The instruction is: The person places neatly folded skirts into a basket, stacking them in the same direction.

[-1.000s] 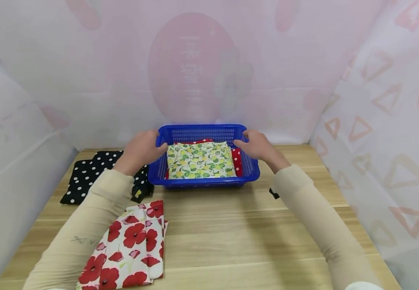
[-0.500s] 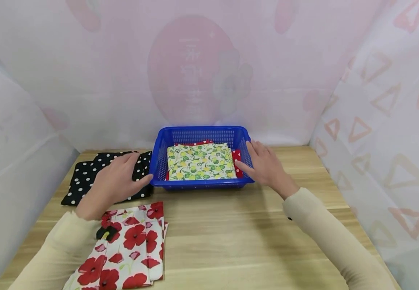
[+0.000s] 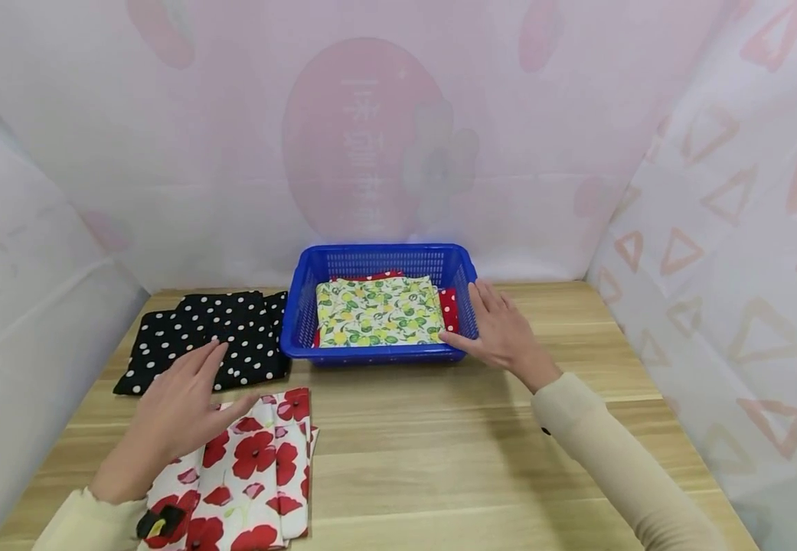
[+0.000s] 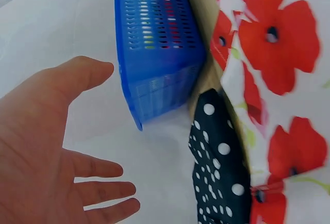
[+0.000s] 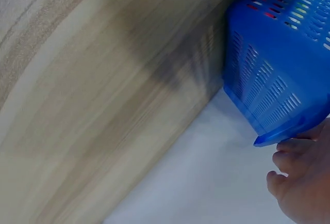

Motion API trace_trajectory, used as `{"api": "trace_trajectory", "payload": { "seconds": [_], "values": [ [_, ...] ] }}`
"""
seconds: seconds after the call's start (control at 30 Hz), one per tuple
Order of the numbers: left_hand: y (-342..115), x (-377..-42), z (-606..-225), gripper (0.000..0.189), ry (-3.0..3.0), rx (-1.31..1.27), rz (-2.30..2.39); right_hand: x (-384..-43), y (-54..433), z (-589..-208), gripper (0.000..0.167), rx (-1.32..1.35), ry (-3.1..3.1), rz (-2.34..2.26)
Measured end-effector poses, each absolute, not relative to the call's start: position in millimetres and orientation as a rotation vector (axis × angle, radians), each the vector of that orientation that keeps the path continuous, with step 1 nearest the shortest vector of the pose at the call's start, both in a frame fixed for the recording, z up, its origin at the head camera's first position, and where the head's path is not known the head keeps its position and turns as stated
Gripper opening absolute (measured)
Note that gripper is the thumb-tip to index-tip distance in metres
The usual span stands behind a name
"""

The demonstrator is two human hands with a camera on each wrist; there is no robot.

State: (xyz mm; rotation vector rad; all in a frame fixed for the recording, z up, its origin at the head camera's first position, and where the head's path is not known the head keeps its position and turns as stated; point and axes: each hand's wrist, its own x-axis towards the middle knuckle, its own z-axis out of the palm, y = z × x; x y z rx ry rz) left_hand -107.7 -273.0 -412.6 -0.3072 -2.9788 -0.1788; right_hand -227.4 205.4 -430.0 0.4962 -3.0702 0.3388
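A blue plastic basket (image 3: pixel 370 357) stands against the back wall. It holds a folded lemon-print cloth (image 3: pixel 379 310) on top of a red polka-dot cloth (image 3: pixel 449 304). My right hand (image 3: pixel 504 329) is at the basket's right side, fingers extended and thumb by the front rim; whether it touches is hard to tell. Fingers spread, my left hand (image 3: pixel 179 407) is above a folded white cloth with red poppies (image 3: pixel 255 459) and holds nothing. Behind that hand lies a black polka-dot cloth (image 3: pixel 240 337), just left of the basket.
The wooden table (image 3: pixel 412 459) extends in front of the basket and to its right. White printed sheets enclose it, with a back wall (image 3: pixel 233 153), a left wall (image 3: pixel 19 306) and a right wall (image 3: pixel 708 306).
My left hand has let go of the basket's left side and moved toward me and left, over the poppy cloth. My right hand has loosened from the rim and slid slightly nearer.
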Motion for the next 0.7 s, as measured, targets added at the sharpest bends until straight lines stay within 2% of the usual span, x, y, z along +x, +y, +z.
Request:
{"api": "trace_trajectory", "payload": {
  "seconds": [0.7],
  "values": [
    [-327,-57,-466,0.12,-3.135,-0.159,-0.245,-228,205,-442,0.119,0.45,-3.091,0.47]
  ]
}}
